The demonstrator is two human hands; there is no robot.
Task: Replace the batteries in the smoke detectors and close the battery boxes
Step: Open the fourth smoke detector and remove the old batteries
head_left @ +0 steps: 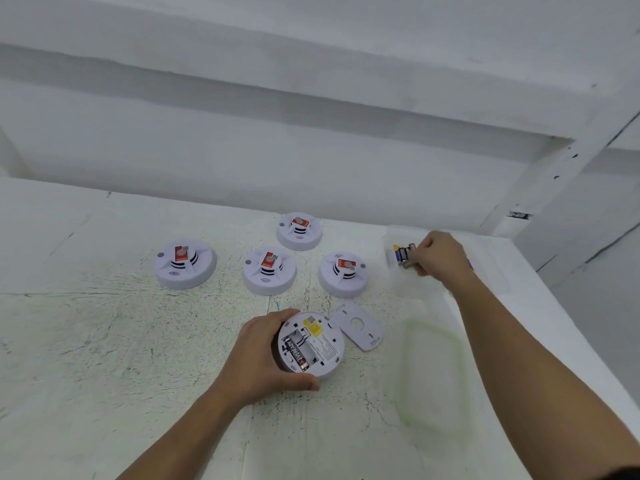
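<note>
"So, what's closest to you?"

"My left hand (263,355). It grips the open detector (323,344), thumb on the near edge and fingers over the far rim. That detector lies back-up on the table (104,341), with one Eveready cell (296,353) in the left slot of its battery bay and a yellow label just beyond the bay."

"And the cover?"

"The cover (360,327) lies flat on the table just right of the open detector. Further right lies a translucent lid (429,372) with a greenish rim."

"Your other hand?"

"My right hand (441,258) reaches out to the far right, into a clear box (389,237). Its fingers are curled and pinch a battery (409,263). It's blurred there, but more batteries (401,251) lie just beside that one in the box."

"Anything beyond?"

"Four closed ones stand face-up, each with a red sticker on top and all apart from one another. The left detector (185,263), middle detector (269,270) and right detector (343,273) make a rough row past my left hand. The far detector (299,231) sits behind the last two, nearest the white wall (311,150)."
</note>
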